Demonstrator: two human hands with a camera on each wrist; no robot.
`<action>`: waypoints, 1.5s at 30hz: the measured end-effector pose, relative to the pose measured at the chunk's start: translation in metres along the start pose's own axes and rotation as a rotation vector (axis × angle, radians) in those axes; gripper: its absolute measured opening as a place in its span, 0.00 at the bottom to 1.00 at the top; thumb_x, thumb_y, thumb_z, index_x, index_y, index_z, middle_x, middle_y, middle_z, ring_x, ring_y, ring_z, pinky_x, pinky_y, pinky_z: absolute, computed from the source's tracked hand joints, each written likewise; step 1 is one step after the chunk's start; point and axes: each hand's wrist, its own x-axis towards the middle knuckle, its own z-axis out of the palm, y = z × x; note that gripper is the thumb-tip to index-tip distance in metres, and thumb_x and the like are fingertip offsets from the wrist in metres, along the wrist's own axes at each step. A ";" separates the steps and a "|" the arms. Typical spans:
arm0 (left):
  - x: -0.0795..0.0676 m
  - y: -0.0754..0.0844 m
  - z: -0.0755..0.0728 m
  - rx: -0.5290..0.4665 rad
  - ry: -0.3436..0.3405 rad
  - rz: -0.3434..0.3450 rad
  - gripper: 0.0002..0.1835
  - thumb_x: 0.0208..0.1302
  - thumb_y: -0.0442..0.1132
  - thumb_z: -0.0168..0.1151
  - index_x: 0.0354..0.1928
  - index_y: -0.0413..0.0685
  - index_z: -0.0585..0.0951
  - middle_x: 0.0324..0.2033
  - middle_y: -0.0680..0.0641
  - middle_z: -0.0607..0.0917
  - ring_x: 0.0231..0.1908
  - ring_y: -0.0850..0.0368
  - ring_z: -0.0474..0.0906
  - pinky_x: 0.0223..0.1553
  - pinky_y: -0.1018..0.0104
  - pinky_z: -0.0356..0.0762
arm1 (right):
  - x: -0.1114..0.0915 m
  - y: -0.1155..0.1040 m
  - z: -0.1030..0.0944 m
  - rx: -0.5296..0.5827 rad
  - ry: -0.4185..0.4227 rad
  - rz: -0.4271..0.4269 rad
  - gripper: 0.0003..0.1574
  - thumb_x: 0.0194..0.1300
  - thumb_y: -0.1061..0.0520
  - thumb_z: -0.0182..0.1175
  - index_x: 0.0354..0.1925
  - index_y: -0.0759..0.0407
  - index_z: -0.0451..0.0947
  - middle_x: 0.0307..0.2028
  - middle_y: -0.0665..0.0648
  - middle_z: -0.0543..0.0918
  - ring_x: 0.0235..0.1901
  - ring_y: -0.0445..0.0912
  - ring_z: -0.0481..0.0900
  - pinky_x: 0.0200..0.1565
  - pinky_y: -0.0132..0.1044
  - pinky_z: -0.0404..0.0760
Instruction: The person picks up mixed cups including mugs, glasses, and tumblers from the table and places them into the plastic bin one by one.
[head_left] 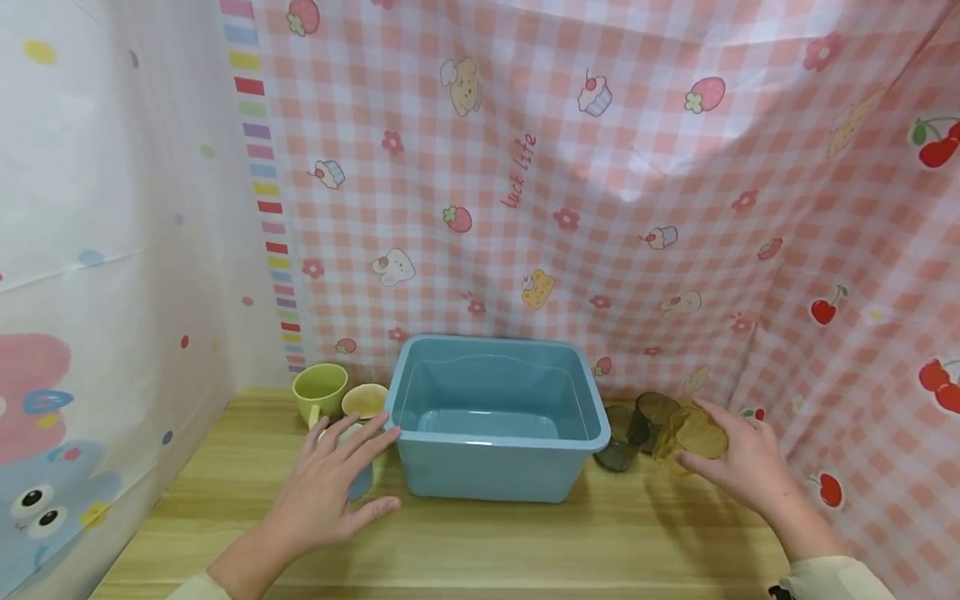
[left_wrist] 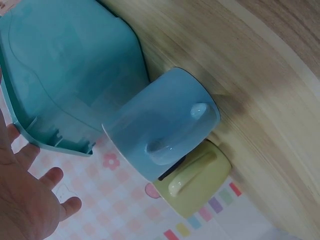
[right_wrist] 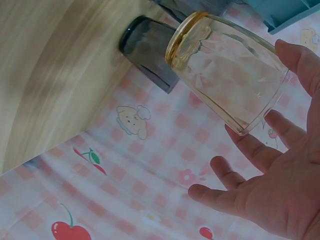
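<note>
My right hand [head_left: 752, 464] holds a clear amber glass [right_wrist: 232, 75] near its rim, thumb on one side and fingertips on the other. In the right wrist view its thick base appears raised off the wooden top; the lower fingers spread away. Two dark grey glasses [head_left: 617, 450] stand just left of it. My left hand [head_left: 318, 492] hovers with fingers extended beside the blue bin [head_left: 491, 471]. Beneath that hand, partly hidden, is a blue mug [left_wrist: 162, 120]. Behind stand a green mug [head_left: 318, 387] and a pale yellow cup [head_left: 365, 402].
The blue bin, with nothing visible inside, sits between the cups and the glasses on a wooden tabletop [head_left: 480, 550]. Pink checked cloth [head_left: 487, 167] hangs behind and at the right. A white printed cloth [head_left: 135, 208] hangs at the left.
</note>
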 end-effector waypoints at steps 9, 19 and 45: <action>-0.001 0.001 0.001 0.001 0.016 0.008 0.46 0.51 0.70 0.67 0.71 0.63 0.68 0.73 0.52 0.68 0.68 0.40 0.65 0.65 0.29 0.54 | 0.002 -0.004 -0.004 -0.002 0.054 -0.025 0.57 0.52 0.34 0.72 0.72 0.54 0.64 0.58 0.74 0.78 0.55 0.75 0.73 0.57 0.72 0.61; -0.001 0.000 0.002 0.006 0.020 0.005 0.46 0.52 0.71 0.65 0.72 0.63 0.68 0.73 0.52 0.68 0.68 0.40 0.65 0.65 0.28 0.55 | 0.008 -0.011 -0.011 0.020 0.088 -0.029 0.58 0.52 0.34 0.73 0.73 0.52 0.62 0.59 0.74 0.77 0.56 0.75 0.71 0.56 0.73 0.63; -0.003 0.002 0.004 -0.018 0.019 -0.010 0.49 0.48 0.66 0.72 0.72 0.64 0.67 0.73 0.52 0.67 0.69 0.40 0.64 0.65 0.28 0.55 | 0.023 -0.028 -0.009 0.091 0.322 -0.142 0.58 0.48 0.43 0.77 0.74 0.46 0.62 0.60 0.71 0.78 0.59 0.69 0.72 0.61 0.67 0.61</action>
